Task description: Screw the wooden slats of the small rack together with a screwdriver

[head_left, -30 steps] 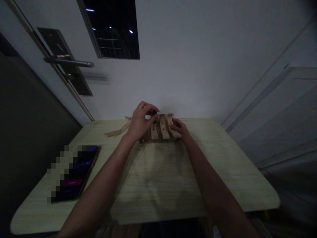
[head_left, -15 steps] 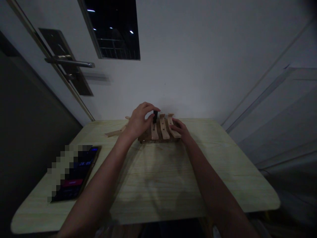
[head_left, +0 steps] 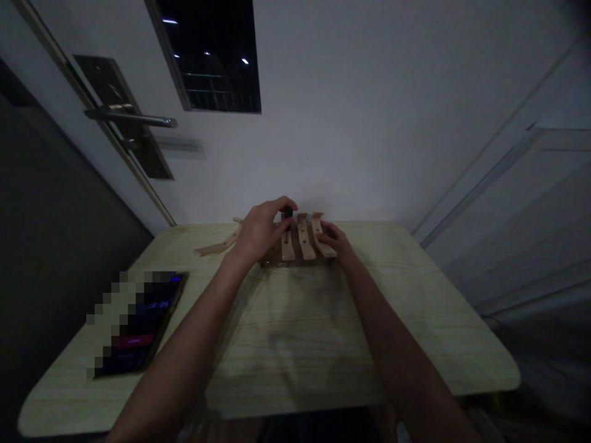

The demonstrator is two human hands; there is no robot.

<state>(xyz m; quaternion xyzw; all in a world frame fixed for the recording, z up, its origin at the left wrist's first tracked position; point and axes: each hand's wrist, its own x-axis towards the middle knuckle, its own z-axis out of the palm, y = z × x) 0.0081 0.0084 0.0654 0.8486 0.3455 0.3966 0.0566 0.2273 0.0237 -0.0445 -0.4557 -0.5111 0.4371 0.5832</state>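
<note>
My left hand (head_left: 264, 231) pinches a short black-handled screwdriver (head_left: 288, 212) between thumb and fingers. Its thin shaft points down at a pale curved wooden strip (head_left: 288, 251), one of three lying side by side across a brown base block (head_left: 296, 263). My right hand (head_left: 337, 239) is closed round the right end of the assembly, fingers on the rightmost strip (head_left: 325, 249). Small dark holes show in the middle strip (head_left: 304, 237). Where the screwdriver tip meets the wood is too dark to make out, and my left hand hides the base's left end.
Left of my left hand lies a loose pale wooden strip (head_left: 215, 248). A phone with a lit screen (head_left: 143, 332) rests on the left of the pale wood-grain table (head_left: 300, 344). Behind the table stands a white door (head_left: 351, 123) with a metal handle (head_left: 138, 117).
My left hand has sunk slightly, and its fingers now cover more of the black handle. The right hand keeps its place on the assembly.
</note>
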